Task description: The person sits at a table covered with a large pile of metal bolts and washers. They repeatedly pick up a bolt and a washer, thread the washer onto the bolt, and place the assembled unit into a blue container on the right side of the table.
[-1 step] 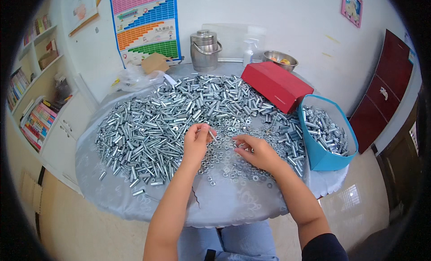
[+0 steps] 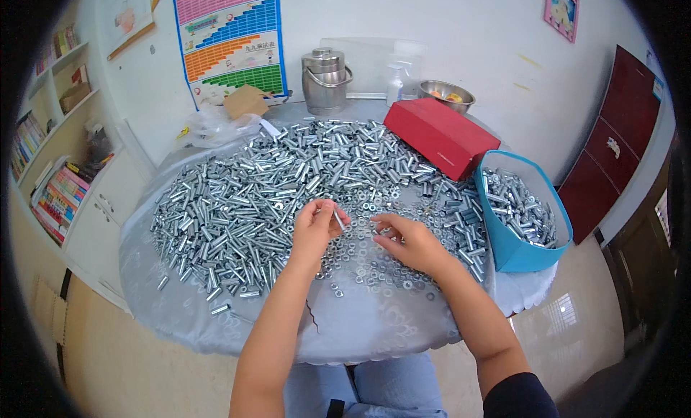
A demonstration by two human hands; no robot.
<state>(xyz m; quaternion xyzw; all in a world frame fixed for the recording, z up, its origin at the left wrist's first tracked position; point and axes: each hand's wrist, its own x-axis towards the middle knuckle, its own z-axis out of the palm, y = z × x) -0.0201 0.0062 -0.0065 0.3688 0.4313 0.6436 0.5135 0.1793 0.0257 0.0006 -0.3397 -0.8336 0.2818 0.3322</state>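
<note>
Above the middle of the table, my left hand (image 2: 314,228) is closed on a slim silver metal rod (image 2: 339,220), which tilts down to the right. My right hand (image 2: 407,242) faces it a short way off, thumb and fingers curled close together. Whatever is between those fingertips is too small to name. Below both hands lie loose nuts and washers (image 2: 369,270), scattered across the cloth. A broad heap of silver metal tubes and rods (image 2: 237,195) spreads to the left of my hands and behind them.
A blue fabric bin (image 2: 529,256) of metal parts stands at the right edge, beside a red box (image 2: 440,136). Behind the heap are a steel lidded pot (image 2: 324,87), a spray bottle (image 2: 394,87), a metal bowl (image 2: 466,102) and a plastic bag (image 2: 219,129). Shelves (image 2: 68,119) stand left.
The rod in my left hand tilts slightly more upright. My right hand stays almost where it was, and the whole view has shifted very slightly.
</note>
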